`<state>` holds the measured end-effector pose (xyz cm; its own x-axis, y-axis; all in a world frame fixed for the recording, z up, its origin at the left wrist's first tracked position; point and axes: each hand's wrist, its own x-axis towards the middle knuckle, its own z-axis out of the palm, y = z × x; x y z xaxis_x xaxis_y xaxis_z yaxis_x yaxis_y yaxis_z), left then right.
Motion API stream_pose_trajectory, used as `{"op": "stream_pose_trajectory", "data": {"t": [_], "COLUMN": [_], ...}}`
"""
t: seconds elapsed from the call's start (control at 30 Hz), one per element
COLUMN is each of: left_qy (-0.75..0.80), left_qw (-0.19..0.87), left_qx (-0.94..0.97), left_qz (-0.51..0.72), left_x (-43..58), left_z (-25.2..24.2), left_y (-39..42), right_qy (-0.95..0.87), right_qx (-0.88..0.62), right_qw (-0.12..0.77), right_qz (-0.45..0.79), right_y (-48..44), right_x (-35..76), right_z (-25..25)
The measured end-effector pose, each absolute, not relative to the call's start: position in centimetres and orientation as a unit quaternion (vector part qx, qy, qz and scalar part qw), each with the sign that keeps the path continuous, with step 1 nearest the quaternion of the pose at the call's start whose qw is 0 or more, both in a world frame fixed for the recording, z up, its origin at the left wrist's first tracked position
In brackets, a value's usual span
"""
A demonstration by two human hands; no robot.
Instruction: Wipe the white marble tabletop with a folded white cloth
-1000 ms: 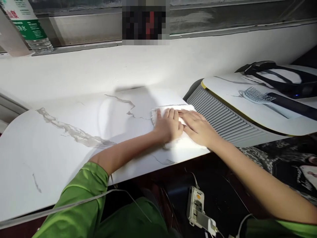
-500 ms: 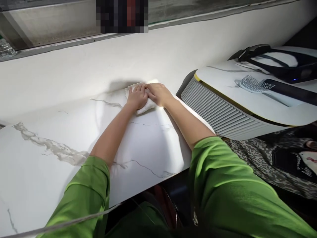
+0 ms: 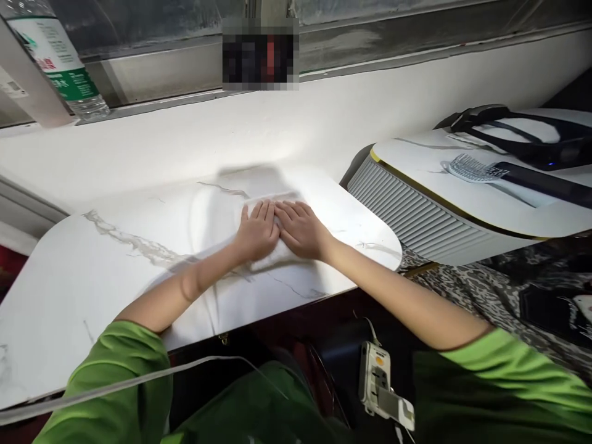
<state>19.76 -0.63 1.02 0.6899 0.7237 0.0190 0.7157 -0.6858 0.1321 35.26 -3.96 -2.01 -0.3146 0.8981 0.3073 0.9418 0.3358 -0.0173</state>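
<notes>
Both palms lie side by side on a folded white cloth (image 3: pixel 272 258), which rests on a white marble-patterned tabletop (image 3: pixel 124 283). My left hand (image 3: pixel 259 231) is flat on the cloth's left part, fingers stretched toward the wall. Beside it, touching it at the thumb, my right hand (image 3: pixel 303 229) presses on the right part with its fingers extended. Much of the cloth is hidden under the hands; its near edge and a strip at the far left show.
To the right, a ribbed cabinet (image 3: pixel 435 203) carries a hairbrush (image 3: pixel 481 171) and a black strapped device (image 3: pixel 555 132). A plastic bottle (image 3: pixel 69 74) stands on the sill at upper left. Below the table's front edge hangs a power strip (image 3: pixel 377 376); a pale cable (image 3: pixel 139 379) crosses the left sleeve.
Both hands and the cloth have moved from the table's wall-side edge back toward my body. The view has shifted, bringing the bottle and the power strip into sight.
</notes>
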Motion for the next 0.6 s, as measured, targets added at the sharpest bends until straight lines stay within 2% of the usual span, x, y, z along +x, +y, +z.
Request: {"op": "stream_pose_trajectory", "data": {"t": [0.17,0.3,0.43,0.6], "left_qy": [0.401,0.417,0.447,0.454], "left_qw": [0.047,0.064,0.082,0.069], "left_qx": [0.914,0.905,0.889,0.885], "left_qz": [0.042,0.052,0.062,0.076], "left_x": [15.1,13.1,13.2,13.7], "left_z": [0.7,0.4,0.4,0.2], "left_y": [-6.7,-7.7,-5.1,2.5], "right_qy": [-0.828,-0.821,-0.805,-0.790], "right_qx": [-0.527,-0.529,-0.547,-0.568], "right_qw": [0.166,0.198,0.222,0.224], "right_qz": [-0.098,-0.081,-0.068,-0.058], "right_y": [-10.1,-11.2,-8.5,-0.8], "right_x": [30.9,28.9,28.3,28.0], "right_z": [-1.9,-1.8,-2.0,-2.2]}}
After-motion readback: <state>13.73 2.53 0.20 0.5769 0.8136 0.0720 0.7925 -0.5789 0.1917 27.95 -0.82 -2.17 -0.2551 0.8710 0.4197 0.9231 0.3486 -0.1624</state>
